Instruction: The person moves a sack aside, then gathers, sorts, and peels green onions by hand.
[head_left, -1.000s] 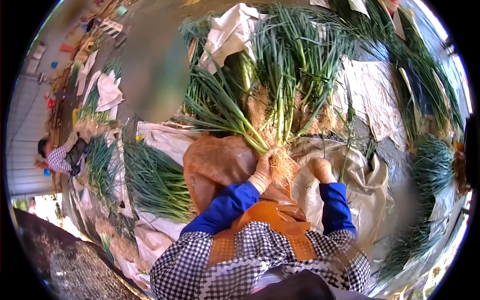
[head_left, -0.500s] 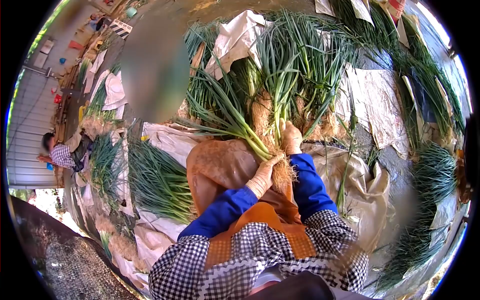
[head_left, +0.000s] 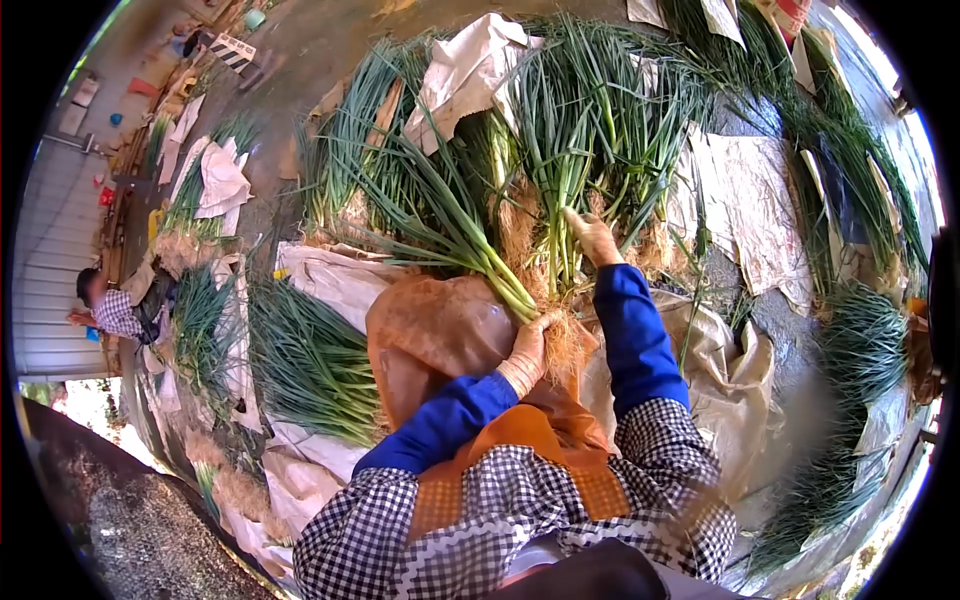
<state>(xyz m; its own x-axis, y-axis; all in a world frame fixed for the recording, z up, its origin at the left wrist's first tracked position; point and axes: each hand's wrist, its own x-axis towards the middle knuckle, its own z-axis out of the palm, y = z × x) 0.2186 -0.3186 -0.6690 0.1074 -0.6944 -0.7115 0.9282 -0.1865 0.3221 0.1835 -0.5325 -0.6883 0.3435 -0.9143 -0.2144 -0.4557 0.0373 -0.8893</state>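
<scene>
In my left hand point(head_left: 530, 345) is a bunch of green onions point(head_left: 485, 255), gripped just above the tangled pale roots point(head_left: 567, 345). Its leaves fan out toward the upper left, over my brown apron point(head_left: 425, 320). My right hand point(head_left: 597, 240) reaches farther forward, its fingers closed round pale stalks point(head_left: 560, 225) of upright green onions; some fingertips are hidden. A thick row of green onions point(head_left: 630, 110) stands just beyond both hands, roots toward me.
A pale sack cloth point(head_left: 470, 75) lies over part of the row. More green onions point(head_left: 310, 360) lie at my left, others point(head_left: 865, 345) along the right. Crumpled sheeting point(head_left: 735, 390) covers ground at my right. A person point(head_left: 115, 310) sits at far left.
My right hand has moved forward and slightly right, away from the roots and up along the stalks. My left hand stays in place on its bunch.
</scene>
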